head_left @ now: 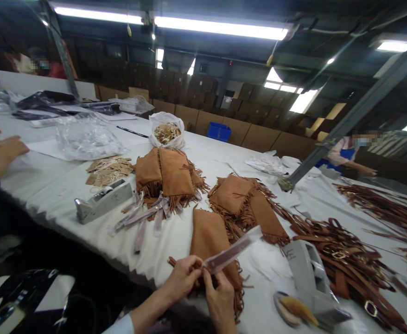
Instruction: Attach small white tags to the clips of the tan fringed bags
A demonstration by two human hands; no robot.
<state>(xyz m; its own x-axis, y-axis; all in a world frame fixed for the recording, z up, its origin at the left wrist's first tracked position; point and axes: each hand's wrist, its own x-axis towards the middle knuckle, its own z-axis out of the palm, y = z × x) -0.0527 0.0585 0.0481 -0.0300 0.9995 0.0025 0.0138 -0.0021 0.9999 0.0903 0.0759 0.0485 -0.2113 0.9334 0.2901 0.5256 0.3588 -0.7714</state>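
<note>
My left hand and my right hand meet at the near table edge, both pinched on the end of a clear plastic-wrapped strap that slants up to the right. Under my hands lies a brown suede fringed bag. A grey tape dispenser stands just to the right of my hands.
Two piles of brown fringed bags lie on the white table, with wrapped straps, a second tape dispenser, paper tags, a bag of tags and brown straps. Another person's hand rests at left.
</note>
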